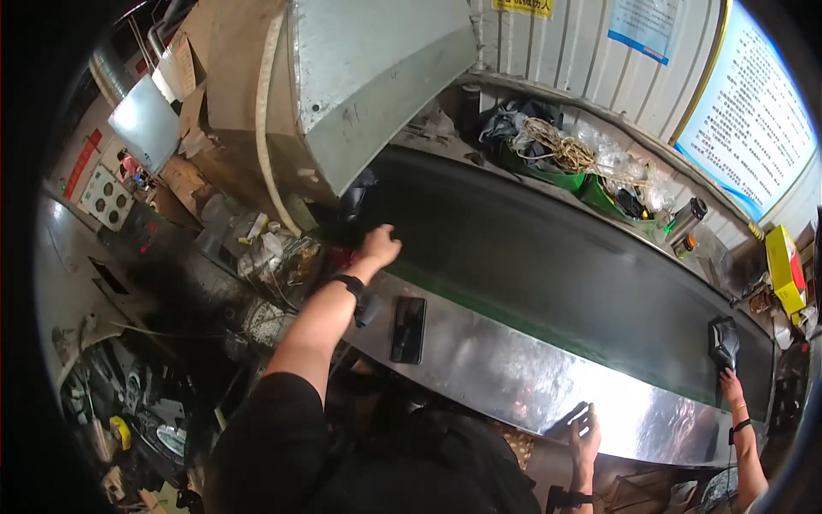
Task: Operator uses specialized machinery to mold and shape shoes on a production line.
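Your left hand (pixel 381 246) is stretched over the edge of the dark belt (pixel 531 240), left of the frame's centre, its fingers partly bent; I cannot tell if it grips something. Near it, a bit higher, a black item (pixel 353 201) lies beside the grey hood (pixel 385 111). Your right hand (pixel 585 439), at the lower right of centre, has its fingers closed on a small dark object (pixel 582 413), above the shiny metal ledge (pixel 505 368). On this ledge lies a black phone (pixel 408 330). At the far right, a co-worker's hand (pixel 732 390) touches a black shoe (pixel 723 341) on the belt.
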`<act>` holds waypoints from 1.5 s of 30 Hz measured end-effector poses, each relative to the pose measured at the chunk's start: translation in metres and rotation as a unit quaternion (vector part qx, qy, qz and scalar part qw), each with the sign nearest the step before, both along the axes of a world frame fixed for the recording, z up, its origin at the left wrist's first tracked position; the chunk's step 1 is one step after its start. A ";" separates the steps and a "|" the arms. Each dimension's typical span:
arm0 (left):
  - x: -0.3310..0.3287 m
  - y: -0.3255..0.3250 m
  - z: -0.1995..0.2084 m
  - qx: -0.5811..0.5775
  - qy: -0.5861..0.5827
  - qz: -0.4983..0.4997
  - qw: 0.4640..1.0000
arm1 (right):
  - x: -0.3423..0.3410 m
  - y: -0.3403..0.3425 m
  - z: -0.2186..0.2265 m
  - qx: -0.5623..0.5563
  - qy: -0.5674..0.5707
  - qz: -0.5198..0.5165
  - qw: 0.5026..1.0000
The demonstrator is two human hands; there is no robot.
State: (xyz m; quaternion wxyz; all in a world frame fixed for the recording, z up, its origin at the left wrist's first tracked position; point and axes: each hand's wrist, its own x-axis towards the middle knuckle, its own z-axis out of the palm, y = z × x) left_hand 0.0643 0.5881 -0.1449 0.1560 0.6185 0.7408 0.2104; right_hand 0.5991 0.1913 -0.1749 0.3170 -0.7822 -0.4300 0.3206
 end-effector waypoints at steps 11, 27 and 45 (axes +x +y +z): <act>-0.165 0.137 -0.015 -0.007 0.147 -0.093 0.985 | -0.073 0.146 0.011 -0.013 0.001 0.092 0.996; -0.239 0.278 -0.138 -0.078 0.111 0.204 0.970 | -0.193 0.293 0.028 0.021 0.399 -0.160 0.903; -0.099 0.299 -0.198 -0.164 0.021 0.027 0.986 | -0.085 0.184 0.033 0.143 0.547 -0.420 0.710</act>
